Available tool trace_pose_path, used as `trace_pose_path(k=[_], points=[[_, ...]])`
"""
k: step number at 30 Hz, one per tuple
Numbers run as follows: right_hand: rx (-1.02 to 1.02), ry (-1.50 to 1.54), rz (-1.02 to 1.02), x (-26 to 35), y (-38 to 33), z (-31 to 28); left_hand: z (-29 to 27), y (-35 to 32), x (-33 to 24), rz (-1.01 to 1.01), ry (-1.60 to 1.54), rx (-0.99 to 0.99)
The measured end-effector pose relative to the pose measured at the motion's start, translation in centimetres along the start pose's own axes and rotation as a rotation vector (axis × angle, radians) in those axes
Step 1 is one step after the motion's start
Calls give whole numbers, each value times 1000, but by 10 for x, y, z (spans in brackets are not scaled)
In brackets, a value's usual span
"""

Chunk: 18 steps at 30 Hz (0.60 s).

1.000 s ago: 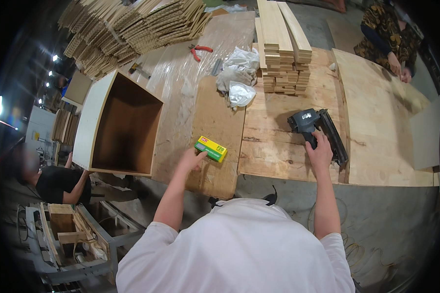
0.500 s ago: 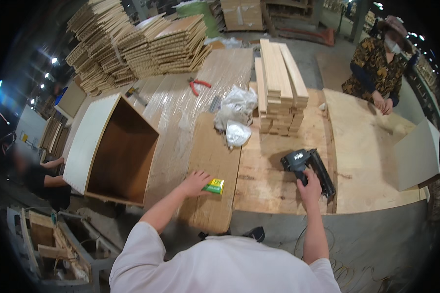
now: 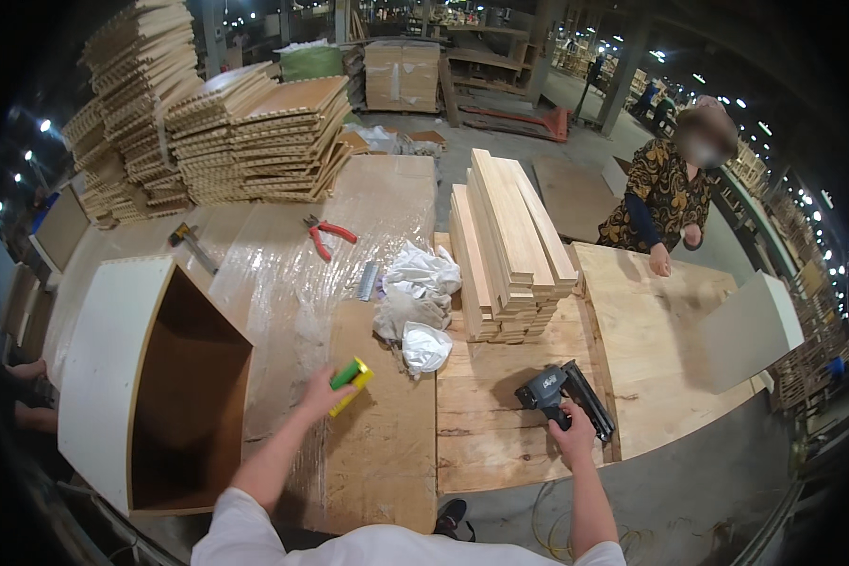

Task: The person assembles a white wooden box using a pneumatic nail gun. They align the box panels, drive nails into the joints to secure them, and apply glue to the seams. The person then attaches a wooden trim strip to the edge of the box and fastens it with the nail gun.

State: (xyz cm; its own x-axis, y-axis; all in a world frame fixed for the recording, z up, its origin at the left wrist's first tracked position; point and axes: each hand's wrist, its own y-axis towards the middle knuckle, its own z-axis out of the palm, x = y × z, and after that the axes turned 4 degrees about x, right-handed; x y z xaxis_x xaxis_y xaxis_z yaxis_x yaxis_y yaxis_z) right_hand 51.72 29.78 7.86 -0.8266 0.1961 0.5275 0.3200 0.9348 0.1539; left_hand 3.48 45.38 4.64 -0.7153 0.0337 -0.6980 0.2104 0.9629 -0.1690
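Note:
My left hand (image 3: 322, 395) grips a small green and yellow box (image 3: 351, 381) just above a plywood board (image 3: 377, 462) on the workbench. My right hand (image 3: 573, 437) is closed on the handle of a dark grey nail gun (image 3: 564, 396), which rests on another plywood sheet (image 3: 500, 434) to the right. An open wooden cabinet box (image 3: 151, 396) with white outer sides lies on its side to the left of my left hand.
A stack of wooden slats (image 3: 505, 245) and crumpled white plastic bags (image 3: 415, 307) lie beyond my hands. Red pliers (image 3: 325, 234) rest on clear film. Piles of notched boards (image 3: 208, 132) stand at the back left. Another person (image 3: 670, 193) leans on a large panel (image 3: 670, 340).
The view has tilted up and pulled back. My left hand has lifted the green and yellow box off the board and tilted it. My right hand stays on the nail gun.

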Motion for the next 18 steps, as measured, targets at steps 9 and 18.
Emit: trace_pose_path(k=[9, 18], points=[[28, -17, 56, 3, 3, 5, -74, 193, -20, 17, 167, -312], [59, -68, 103, 4, 3, 0, -24, 273, -44, -210, 433, -406]])
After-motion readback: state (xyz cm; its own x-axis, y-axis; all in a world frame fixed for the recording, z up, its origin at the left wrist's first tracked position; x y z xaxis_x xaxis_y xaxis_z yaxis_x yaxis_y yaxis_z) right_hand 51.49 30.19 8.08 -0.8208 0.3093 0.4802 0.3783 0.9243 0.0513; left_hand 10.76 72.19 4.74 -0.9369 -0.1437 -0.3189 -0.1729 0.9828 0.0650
